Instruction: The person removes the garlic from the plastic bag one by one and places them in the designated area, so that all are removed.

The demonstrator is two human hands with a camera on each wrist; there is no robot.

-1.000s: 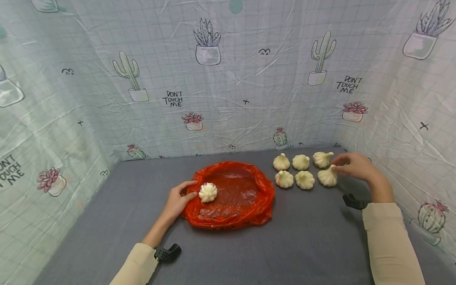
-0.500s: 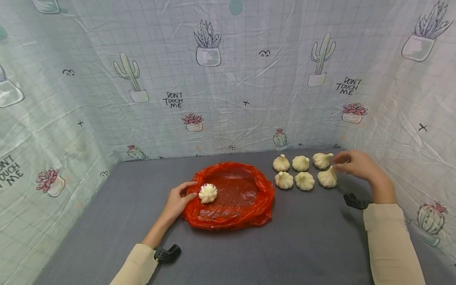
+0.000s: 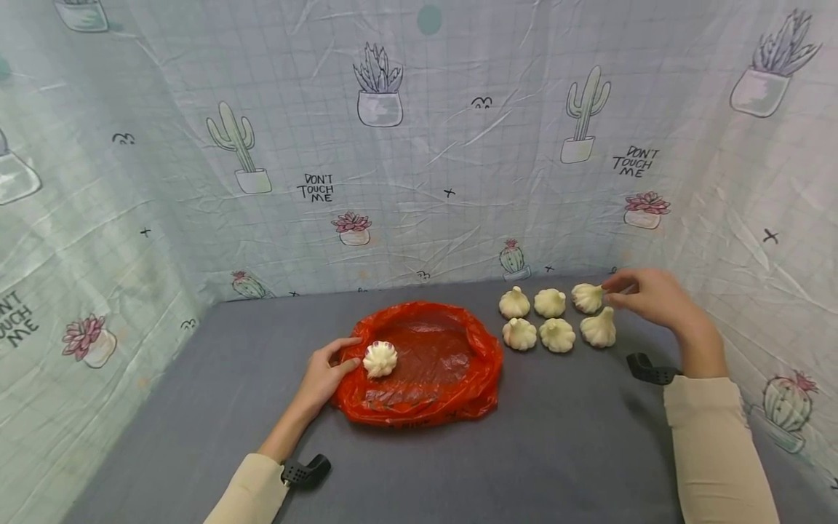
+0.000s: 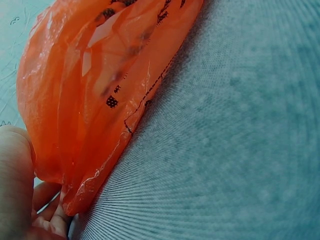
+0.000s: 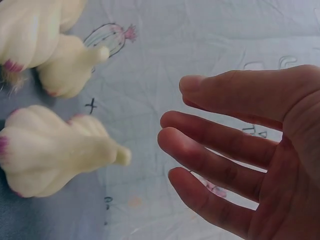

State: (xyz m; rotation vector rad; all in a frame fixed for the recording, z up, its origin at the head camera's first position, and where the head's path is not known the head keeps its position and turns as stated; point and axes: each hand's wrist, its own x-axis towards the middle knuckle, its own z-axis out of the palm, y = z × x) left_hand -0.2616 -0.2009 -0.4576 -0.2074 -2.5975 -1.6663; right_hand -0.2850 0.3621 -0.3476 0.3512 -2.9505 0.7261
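Observation:
At the left side of an orange-red plastic bag [image 3: 481, 356], my left hand [image 3: 325, 370] pinches the rim between thumb and fingers. In the left wrist view the bag's gathered edge [image 4: 75, 195] lies between the thumb and the fingertips, partly hidden. One garlic bulb [image 3: 380, 359] with purple marks sits inside the bag by that hand. My right hand [image 3: 644, 297] hovers at the right end of two rows of garlic bulbs, nearest the back right bulb [image 3: 587, 298]. Its fingers are loosely bent and apart from the stem of the nearest bulb [image 5: 60, 150] in the right wrist view.
Several more garlic bulbs stand right of the bag, among them the front right bulb [image 3: 599, 329] and the back left bulb [image 3: 514, 303]. A grey cloth [image 3: 524, 451] covers the table. Printed curtains [image 3: 419, 160] close off the back and sides.
My right hand has moved a little back, from beside the front right bulb toward the back right one. The left hand and the bag have stayed in place; the head view has tilted slightly.

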